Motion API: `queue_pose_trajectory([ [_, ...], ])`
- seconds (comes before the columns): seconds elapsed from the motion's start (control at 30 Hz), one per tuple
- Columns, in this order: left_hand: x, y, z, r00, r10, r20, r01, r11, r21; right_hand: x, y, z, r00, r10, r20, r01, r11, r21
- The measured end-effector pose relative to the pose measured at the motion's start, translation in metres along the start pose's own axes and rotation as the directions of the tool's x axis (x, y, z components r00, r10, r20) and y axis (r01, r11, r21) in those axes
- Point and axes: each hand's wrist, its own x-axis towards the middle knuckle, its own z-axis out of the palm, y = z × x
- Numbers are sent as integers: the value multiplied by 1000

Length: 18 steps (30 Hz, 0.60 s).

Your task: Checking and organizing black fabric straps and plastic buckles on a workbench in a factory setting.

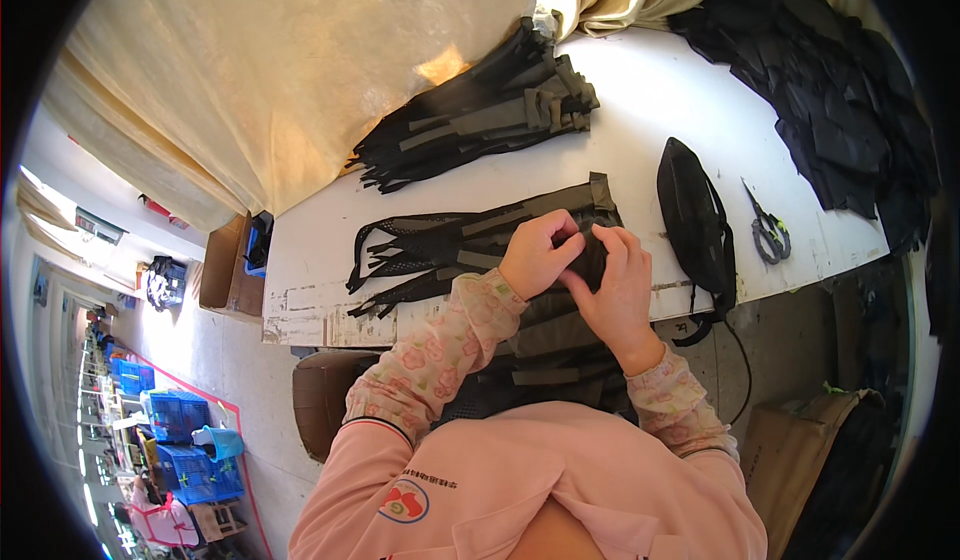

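My left hand (540, 255) and my right hand (617, 295) are close together at the table's near edge. Both have their fingers pinched on a piece of black fabric (592, 262), part of which the fingers hide. Beside and beyond them, a bundle of black mesh and fabric strips (425, 238) lies with its loose ends to the left. More dark fabric (560, 342) hangs over the edge toward my lap. Right of my hands are a long black fabric pouch (688, 215) with a strap and a pair of dark-handled scissors (770, 238).
A second bundle of black strips (480, 115) lies farther back on the white table (640, 90). Black fabric pieces (815, 90) are heaped at the far right. A beige curtain (290, 50) drapes at the back left. Cardboard boxes (330, 395) and blue crates (195, 470) stand below.
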Motion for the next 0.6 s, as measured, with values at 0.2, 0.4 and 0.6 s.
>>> queue_pose_trajectory([
  [0.2, -9, -11, 1, 999, -26, 23, 25, 1000, 17, -6, 26, 10, 999, 3, 47, -1, 999, -38],
  [0.4, -19, -14, -1, 993, -2, 120, -13, 992, 125, 1, 41, 5, 950, -192, 245, 191, 981, 27],
  [0.6, -36, -3, 5, 926, 361, 107, -376, 899, 225, 16, 41, -1, 983, -158, 91, 155, 987, 37],
])
